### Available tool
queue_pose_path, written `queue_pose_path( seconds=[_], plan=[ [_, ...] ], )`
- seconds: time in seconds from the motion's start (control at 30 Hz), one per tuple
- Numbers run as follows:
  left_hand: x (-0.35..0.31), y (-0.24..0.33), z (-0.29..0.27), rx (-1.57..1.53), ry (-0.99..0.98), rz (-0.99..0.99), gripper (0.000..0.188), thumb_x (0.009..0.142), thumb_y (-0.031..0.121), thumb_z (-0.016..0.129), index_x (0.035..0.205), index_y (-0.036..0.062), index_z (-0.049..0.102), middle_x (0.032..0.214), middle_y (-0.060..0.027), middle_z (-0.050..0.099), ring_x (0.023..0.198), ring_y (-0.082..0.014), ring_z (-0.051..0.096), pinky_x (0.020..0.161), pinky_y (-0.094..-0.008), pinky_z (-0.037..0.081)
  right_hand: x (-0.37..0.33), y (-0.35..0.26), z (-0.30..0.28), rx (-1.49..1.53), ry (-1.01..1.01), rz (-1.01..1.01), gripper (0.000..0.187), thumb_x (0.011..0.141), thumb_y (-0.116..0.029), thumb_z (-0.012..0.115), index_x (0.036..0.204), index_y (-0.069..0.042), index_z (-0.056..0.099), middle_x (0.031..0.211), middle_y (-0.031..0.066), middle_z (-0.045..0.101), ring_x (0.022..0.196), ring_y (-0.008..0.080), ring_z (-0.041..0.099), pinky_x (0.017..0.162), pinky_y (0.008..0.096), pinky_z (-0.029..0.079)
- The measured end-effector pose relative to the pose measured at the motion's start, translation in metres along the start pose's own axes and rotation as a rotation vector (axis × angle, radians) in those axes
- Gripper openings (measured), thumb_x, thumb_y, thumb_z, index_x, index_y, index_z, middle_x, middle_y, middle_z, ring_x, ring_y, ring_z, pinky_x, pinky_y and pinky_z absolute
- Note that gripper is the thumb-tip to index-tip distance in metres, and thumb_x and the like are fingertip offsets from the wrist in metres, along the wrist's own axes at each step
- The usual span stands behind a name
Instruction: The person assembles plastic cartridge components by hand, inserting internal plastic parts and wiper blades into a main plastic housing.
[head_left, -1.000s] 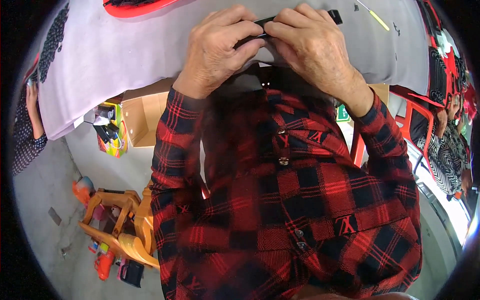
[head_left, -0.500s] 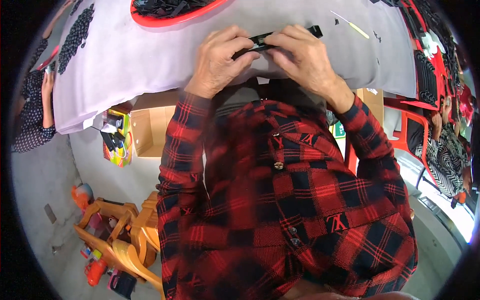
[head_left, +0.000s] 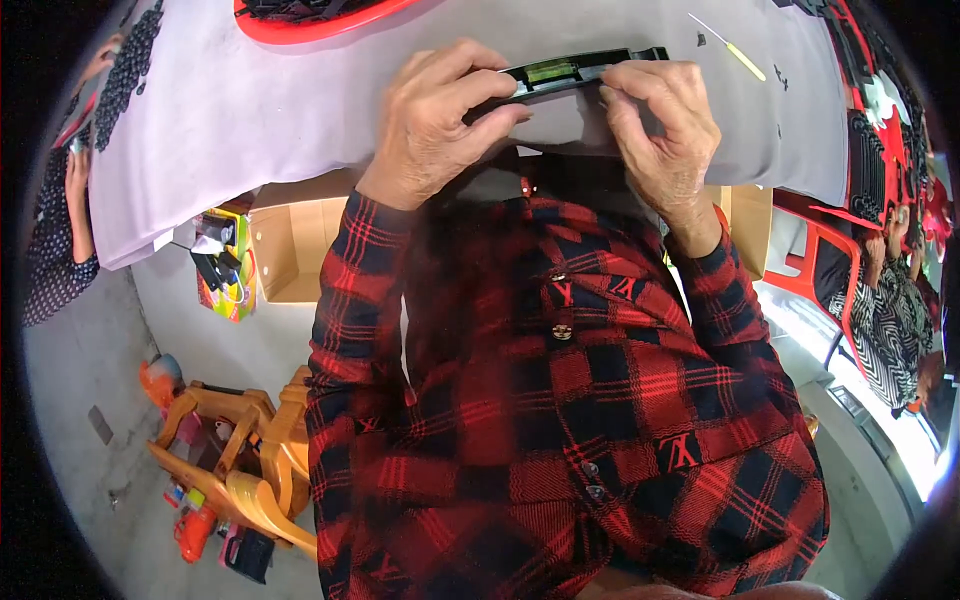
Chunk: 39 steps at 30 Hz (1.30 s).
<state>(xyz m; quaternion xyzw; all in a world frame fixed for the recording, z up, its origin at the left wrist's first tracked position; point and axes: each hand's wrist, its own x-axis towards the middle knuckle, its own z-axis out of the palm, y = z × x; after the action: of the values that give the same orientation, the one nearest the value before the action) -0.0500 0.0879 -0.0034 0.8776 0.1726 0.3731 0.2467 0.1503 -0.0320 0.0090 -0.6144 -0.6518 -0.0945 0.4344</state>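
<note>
Between my hands is a slim black plastic bar (head_left: 598, 60), tilted slightly up to the right, with a small notched piece at its right end. In a slot along the bar shows a glossy green insert (head_left: 552, 72). My left hand (head_left: 432, 120) is closed on the bar's left end, fingers over it and thumb beneath; that end is hidden. My right hand (head_left: 668, 125) is closed at the right part, its index finger and thumb at the near edge by a pale strip in the slot.
A red basin (head_left: 330, 28) of black parts stands on the grey cloth-covered table (head_left: 250, 120). A yellow-handled screwdriver (head_left: 746, 62) lies at the right, and a heap of black beads or small parts (head_left: 130, 75) at the left. Co-workers sit on both sides; an open cardboard box (head_left: 290, 245) stands below.
My right hand has slid right along the bar and away from its middle, uncovering the green insert. My left hand stays at the left end.
</note>
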Motion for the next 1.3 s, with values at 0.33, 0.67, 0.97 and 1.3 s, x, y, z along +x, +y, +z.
queue_pose_path(
  seconds=[0.33,0.67,0.97,1.3],
  plan=[
    [0.0,-0.001,0.003,-0.004,0.019,0.031,0.023,0.067,0.009,0.084,0.086,0.0075,0.07,0.094,-0.0031,0.067,0.082,-0.0244,0.061,0.07,-0.0341,0.049,0.012,-0.003,0.007,-0.137,-0.235,-0.131,0.018,0.074,-0.015,0.073,0.093,-0.016,0.072,0.093,-0.0057,0.067,0.085,0.0191,0.055,0.08,0.0346,0.039],
    [0.002,0.002,0.002,-0.014,0.031,0.038,0.023,0.066,0.009,0.084,0.084,0.0071,0.071,0.092,-0.0034,0.067,0.08,-0.0247,0.061,0.069,-0.0344,0.05,0.017,-0.014,0.009,-0.183,-0.317,-0.1,0.014,0.075,-0.018,0.073,0.088,-0.014,0.069,0.082,-0.001,0.058,0.084,0.0219,0.055,0.084,0.0385,0.04],
    [0.002,-0.002,0.004,0.022,0.044,0.05,0.015,0.07,0.015,0.078,0.082,0.0096,0.07,0.088,-0.0015,0.064,0.081,-0.0244,0.063,0.074,-0.0369,0.047,0.022,-0.018,0.007,-0.159,-0.354,-0.067,0.017,0.075,-0.021,0.074,0.087,-0.011,0.068,0.083,0.0017,0.056,0.088,0.0254,0.056,0.087,0.0436,0.042],
    [-0.002,0.0,0.004,0.028,0.015,0.048,0.016,0.07,0.012,0.076,0.083,0.0066,0.068,0.092,-0.0059,0.063,0.087,-0.0263,0.062,0.078,-0.0389,0.047,0.024,-0.032,0.01,-0.147,-0.434,-0.08,0.019,0.073,-0.016,0.074,0.09,-0.011,0.068,0.085,0.0008,0.056,0.09,0.0235,0.054,0.079,0.0396,0.04]
  ],
)
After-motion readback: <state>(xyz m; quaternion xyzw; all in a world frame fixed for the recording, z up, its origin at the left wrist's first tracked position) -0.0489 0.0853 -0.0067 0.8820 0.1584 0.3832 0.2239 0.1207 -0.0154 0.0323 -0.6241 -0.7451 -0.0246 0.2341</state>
